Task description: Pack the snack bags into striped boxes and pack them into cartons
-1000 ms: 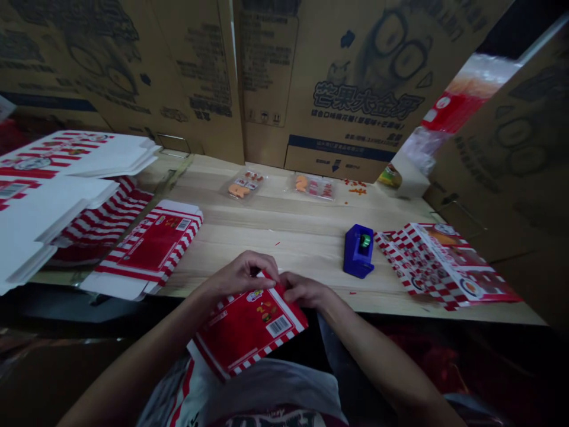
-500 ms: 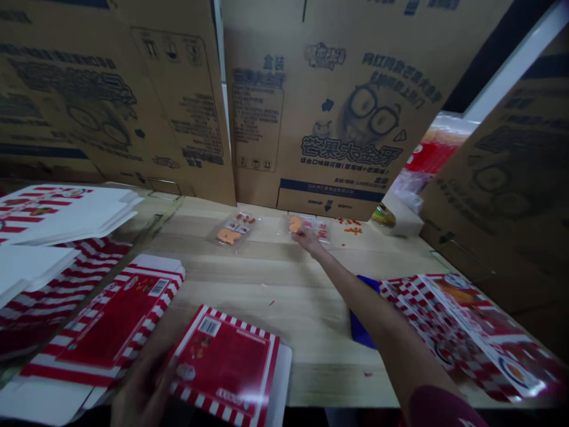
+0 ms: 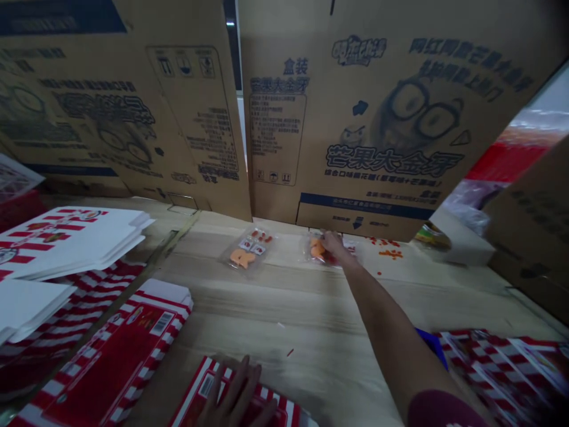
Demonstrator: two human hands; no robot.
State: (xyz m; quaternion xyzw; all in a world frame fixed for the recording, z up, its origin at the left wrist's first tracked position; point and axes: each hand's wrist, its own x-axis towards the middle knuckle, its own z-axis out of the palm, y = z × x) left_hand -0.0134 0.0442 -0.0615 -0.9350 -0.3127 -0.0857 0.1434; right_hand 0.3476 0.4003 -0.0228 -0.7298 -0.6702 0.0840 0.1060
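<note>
Head view, right fingers [image 3: 329, 239] at packet [image 3: 317, 249], left fingers [image 3: 249, 391] across red box [image 3: 202, 388]

The red box [image 3: 205, 388], held up in both hands a second ago, now lies turned around at the near edge of the table [image 3: 249, 314]. The left hand [image 3: 233, 394] has spread over it; the right hand [image 3: 333, 241] has reached far across, onto the right-hand clear packet [image 3: 316, 247].

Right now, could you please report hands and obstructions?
Left hand spread on red box. Right hand on clear packet. Blue object partly behind right forearm, apparently not blocking.
</note>
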